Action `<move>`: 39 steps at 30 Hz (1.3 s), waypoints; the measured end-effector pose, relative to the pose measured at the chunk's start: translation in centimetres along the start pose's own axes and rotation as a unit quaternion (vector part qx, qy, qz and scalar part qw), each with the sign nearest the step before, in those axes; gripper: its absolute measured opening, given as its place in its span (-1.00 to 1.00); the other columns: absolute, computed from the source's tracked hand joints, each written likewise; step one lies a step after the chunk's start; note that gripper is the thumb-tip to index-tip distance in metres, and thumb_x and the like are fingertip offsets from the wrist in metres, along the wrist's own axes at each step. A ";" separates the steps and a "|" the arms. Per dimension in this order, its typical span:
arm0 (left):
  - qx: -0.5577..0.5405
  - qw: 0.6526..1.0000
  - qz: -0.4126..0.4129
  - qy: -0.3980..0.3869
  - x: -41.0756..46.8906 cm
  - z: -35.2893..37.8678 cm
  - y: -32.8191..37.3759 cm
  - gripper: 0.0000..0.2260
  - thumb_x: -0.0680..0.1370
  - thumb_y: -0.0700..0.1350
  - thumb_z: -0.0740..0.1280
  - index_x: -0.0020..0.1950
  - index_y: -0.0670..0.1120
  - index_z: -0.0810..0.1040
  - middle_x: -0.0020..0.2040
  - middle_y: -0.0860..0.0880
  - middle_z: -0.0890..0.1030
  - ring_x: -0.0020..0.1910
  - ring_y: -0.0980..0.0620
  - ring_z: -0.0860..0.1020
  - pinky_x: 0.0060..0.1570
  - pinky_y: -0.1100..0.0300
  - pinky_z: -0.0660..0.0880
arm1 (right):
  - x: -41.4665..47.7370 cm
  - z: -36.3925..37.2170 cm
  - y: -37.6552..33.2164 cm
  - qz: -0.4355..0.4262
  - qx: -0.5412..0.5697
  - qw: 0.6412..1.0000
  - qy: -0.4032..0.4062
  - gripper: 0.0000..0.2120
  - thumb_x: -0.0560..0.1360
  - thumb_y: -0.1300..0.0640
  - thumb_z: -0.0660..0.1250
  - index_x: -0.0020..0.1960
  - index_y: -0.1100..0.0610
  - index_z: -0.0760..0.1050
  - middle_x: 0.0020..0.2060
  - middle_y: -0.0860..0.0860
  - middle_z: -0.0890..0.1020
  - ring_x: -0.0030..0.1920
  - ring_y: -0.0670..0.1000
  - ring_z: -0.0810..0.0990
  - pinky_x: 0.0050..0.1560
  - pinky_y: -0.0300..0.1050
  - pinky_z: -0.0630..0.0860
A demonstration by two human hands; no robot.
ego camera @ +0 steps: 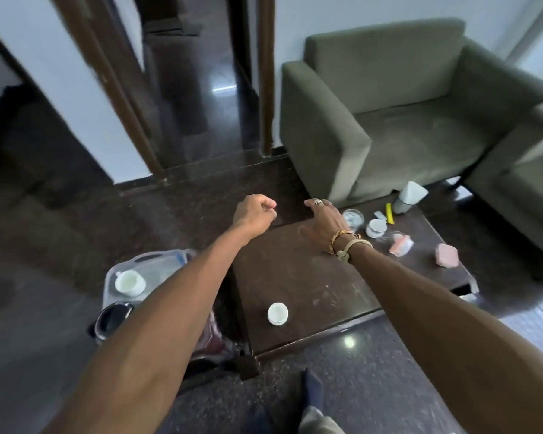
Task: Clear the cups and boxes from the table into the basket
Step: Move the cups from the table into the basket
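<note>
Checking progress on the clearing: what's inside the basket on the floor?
One white cup sits in the basket. The left forearm crosses its right side and hides whatever lies there. A dark round thing by its near edge is too unclear to name.

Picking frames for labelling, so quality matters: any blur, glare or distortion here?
Head view: motion blur softens the doorway, left hand and right hand; wide lens bows the armchair; also head view, lamp glare spots the floor; the white cup is legible.

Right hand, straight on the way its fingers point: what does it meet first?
The way looks free: the right hand points beyond the table, away from the clear glass, with only floor ahead, though depth is unclear.
</note>
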State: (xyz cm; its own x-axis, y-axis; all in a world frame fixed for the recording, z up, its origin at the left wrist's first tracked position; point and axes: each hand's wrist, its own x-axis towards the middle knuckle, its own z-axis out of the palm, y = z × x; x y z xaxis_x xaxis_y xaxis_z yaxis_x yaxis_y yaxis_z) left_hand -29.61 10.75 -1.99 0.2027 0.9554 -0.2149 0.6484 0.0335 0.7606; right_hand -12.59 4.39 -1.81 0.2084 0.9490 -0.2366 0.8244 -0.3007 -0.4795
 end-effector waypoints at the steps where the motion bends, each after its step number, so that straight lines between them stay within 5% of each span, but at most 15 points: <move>1: -0.001 1.000 0.014 -0.014 -0.2 1.0 1.5 -0.80 0.51 -0.18 0.39 0.11 -0.03 0.67 -0.01 0.03 0.68 0.01 0.07 0.62 -0.06 0.29 0.46 | -0.8 -1.2 1.5 0.017 0.002 1.000 0.014 -0.34 0.45 0.10 0.45 0.49 0.07 0.31 0.37 0.15 0.42 0.37 0.19 0.43 0.32 -0.02 0.37; 9: 0.016 0.988 0.102 -0.116 -2.4 12.0 12.4 -0.80 0.47 -0.19 0.42 0.09 -0.06 0.67 -0.02 -0.03 0.69 0.03 0.02 0.64 0.11 0.18 0.54 | -7.6 -9.2 14.0 0.117 0.019 0.984 0.132 -0.36 0.42 0.03 0.46 0.45 0.12 0.37 0.35 0.15 0.46 0.37 0.19 0.43 0.28 0.00 0.40; 16: 0.045 0.969 0.125 -0.208 -6.2 25.0 17.2 -0.83 0.45 -0.21 0.44 0.03 -0.09 0.67 -0.01 -0.10 0.70 0.02 -0.06 0.66 0.05 0.12 0.58 | -13.9 -10.4 26.5 0.204 0.060 0.965 0.152 -0.56 0.42 0.06 0.41 0.28 0.12 0.50 0.18 0.15 0.53 0.23 0.19 0.50 0.09 -0.06 0.46; 20: 0.066 0.953 0.150 -0.256 -8.0 30.9 20.1 -0.87 0.49 -0.25 0.41 0.00 -0.10 0.64 -0.10 -0.09 0.64 -0.12 0.00 0.58 -0.26 0.35 0.48 | -17.2 -11.3 32.1 0.243 0.075 0.956 0.147 -0.43 0.41 0.10 0.45 0.38 0.10 0.41 0.28 0.11 0.47 0.27 0.16 0.49 0.21 0.00 0.46; 23: 0.076 0.947 0.157 -0.270 -9.0 34.1 23.2 -0.77 0.48 -0.30 0.40 0.13 -0.21 0.63 -0.01 -0.15 0.67 -0.18 0.03 0.58 -0.26 0.33 0.50 | -18.7 -13.1 35.5 0.273 0.092 0.943 0.165 -0.43 0.40 0.08 0.42 0.39 0.06 0.41 0.23 0.09 0.48 0.23 0.17 0.51 0.17 0.01 0.50; 29: 0.097 0.929 0.203 -0.294 -10.5 39.9 27.9 -0.85 0.47 -0.17 0.44 0.03 -0.09 0.67 0.01 -0.13 0.71 0.07 -0.10 0.65 0.12 0.05 0.57 | -20.3 -16.2 41.1 0.305 0.103 0.923 0.210 -0.37 0.45 0.03 0.42 0.46 0.08 0.32 0.33 0.10 0.43 0.28 0.19 0.50 0.25 0.05 0.49; 34: 0.126 0.919 0.215 -0.307 -9.5 44.7 29.4 -0.84 0.45 -0.13 0.48 0.03 -0.04 0.69 -0.02 -0.03 0.72 0.02 0.02 0.65 0.08 0.20 0.55 | -20.3 -15.9 44.9 0.328 0.111 0.917 0.197 -0.42 0.47 0.04 0.41 0.45 0.09 0.34 0.28 0.11 0.46 0.24 0.19 0.51 0.22 0.06 0.51; 39: 0.108 0.906 0.213 -0.350 -7.0 48.8 32.5 -0.83 0.47 -0.18 0.43 0.06 -0.07 0.67 -0.01 -0.09 0.72 0.00 -0.05 0.67 0.09 0.09 0.59 | -19.2 -17.9 48.6 0.360 0.093 0.911 0.178 -0.38 0.46 0.04 0.45 0.44 0.11 0.33 0.28 0.11 0.46 0.22 0.16 0.52 0.20 0.03 0.49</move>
State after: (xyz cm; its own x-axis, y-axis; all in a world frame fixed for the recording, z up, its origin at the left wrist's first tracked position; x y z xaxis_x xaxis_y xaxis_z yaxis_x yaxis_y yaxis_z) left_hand 25.80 -9.14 -5.68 0.8350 0.4460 -0.3222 0.5144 -0.4250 0.7448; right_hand 32.90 -26.76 -5.44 0.8443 0.4610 -0.2731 0.3107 -0.8366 -0.4512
